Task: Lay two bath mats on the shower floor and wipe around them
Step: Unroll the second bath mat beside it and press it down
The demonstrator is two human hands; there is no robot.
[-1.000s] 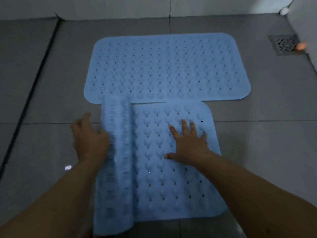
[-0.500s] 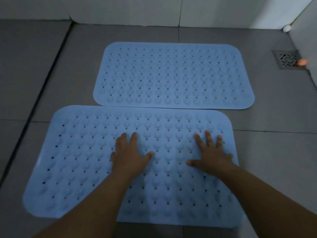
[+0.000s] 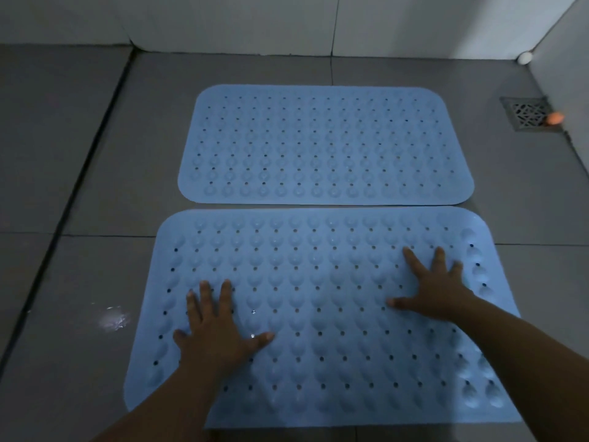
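Left hand (image 3: pixel 216 333) and right hand (image 3: pixel 436 291), both flat with fingers spread, pressing down on the near blue bath mat (image 3: pixel 325 314), lying unrolled on the grey tiled shower floor (image 3: pixel 70 186). Just beyond, nearly touching edge to edge, the far blue bath mat (image 3: pixel 325 145). At far right, a square floor drain (image 3: pixel 526 113) beside the wall.

Setting: home bathroom, shower area. Evidence: large grey floor tiles (image 3: pixel 73 129) with dark grout lines, pale tiled wall (image 3: pixel 255 20) along the top of the frame, square metal floor drain (image 3: pixel 527 113) at upper right (patterned grate), wet patch (image 3: pixel 113 319) glinting at lower left. Dim light.
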